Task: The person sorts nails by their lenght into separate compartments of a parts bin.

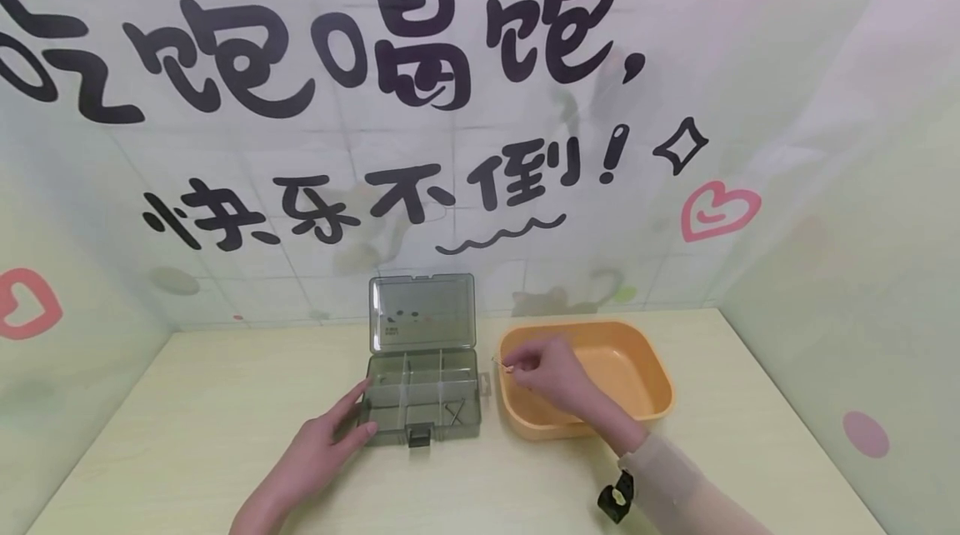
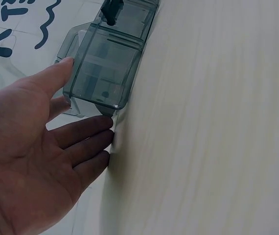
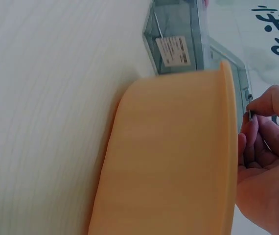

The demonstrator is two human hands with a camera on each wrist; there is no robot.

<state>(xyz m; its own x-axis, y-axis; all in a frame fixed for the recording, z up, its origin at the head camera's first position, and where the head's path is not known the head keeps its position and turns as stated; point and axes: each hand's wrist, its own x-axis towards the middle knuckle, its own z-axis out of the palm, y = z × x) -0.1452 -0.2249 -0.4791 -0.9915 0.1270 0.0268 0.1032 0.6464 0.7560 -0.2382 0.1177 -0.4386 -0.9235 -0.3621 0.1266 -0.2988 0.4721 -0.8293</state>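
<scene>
A clear grey compartment box (image 1: 386, 416) stands on the table with its lid (image 1: 423, 314) raised at the back. My left hand (image 1: 318, 447) touches its left side, thumb at the near left corner and fingers fairly straight along the wall; in the left wrist view the thumb tip lies on the rim. My right hand (image 1: 553, 372) pinches a small thin metal piece (image 1: 501, 363) between thumb and fingertips, above the left rim of an orange tub (image 1: 663, 377). Its exact kind I cannot tell. Two thin screw-like pieces (image 1: 453, 412) lie crossed in the front right compartment.
The orange tub stands just right of the box, a narrow gap between them. A small side tab (image 1: 484, 384) sticks out from the box toward the tub, and a front latch (image 1: 419, 435) hangs down. A printed wall sheet (image 1: 450, 268) rises behind the table (image 1: 225, 385).
</scene>
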